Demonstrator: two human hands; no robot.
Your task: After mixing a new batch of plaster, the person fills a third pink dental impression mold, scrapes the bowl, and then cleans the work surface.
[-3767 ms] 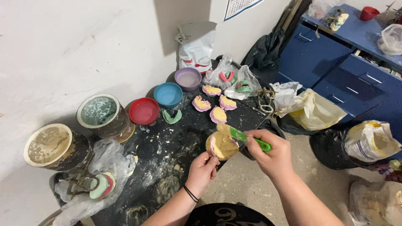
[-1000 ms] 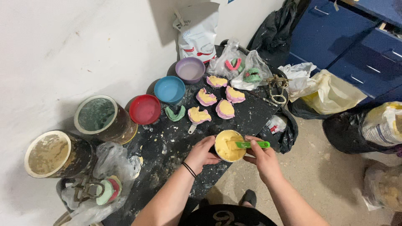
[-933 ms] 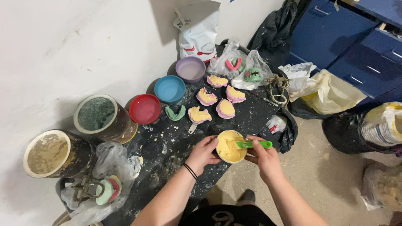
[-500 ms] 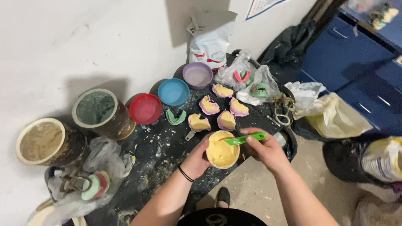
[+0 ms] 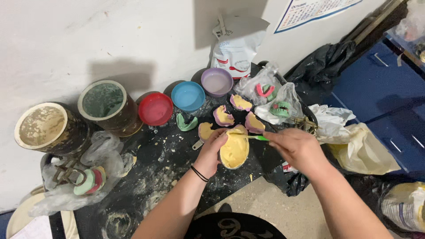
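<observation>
Yellow flexible rubber mixing bowl [image 5: 234, 152] clasped by left hand [image 5: 211, 148]; green-handled spatula [image 5: 253, 137] pinched by right hand [image 5: 297, 148], blade over bowl rim.

- A yellow mixing bowl [image 5: 234, 151], soft-sided and oval, is tipped so its opening faces up toward the camera. Pale yellow paste coats its inside. It sits over the near edge of the black, spattered table [image 5: 146, 177], gripped at its left rim by the left hand [image 5: 212, 148].
- A green-handled spatula [image 5: 252, 137] lies almost level across the bowl's upper rim, its blade smeared with the paste, its handle end pinched in the right hand [image 5: 299, 148].
</observation>
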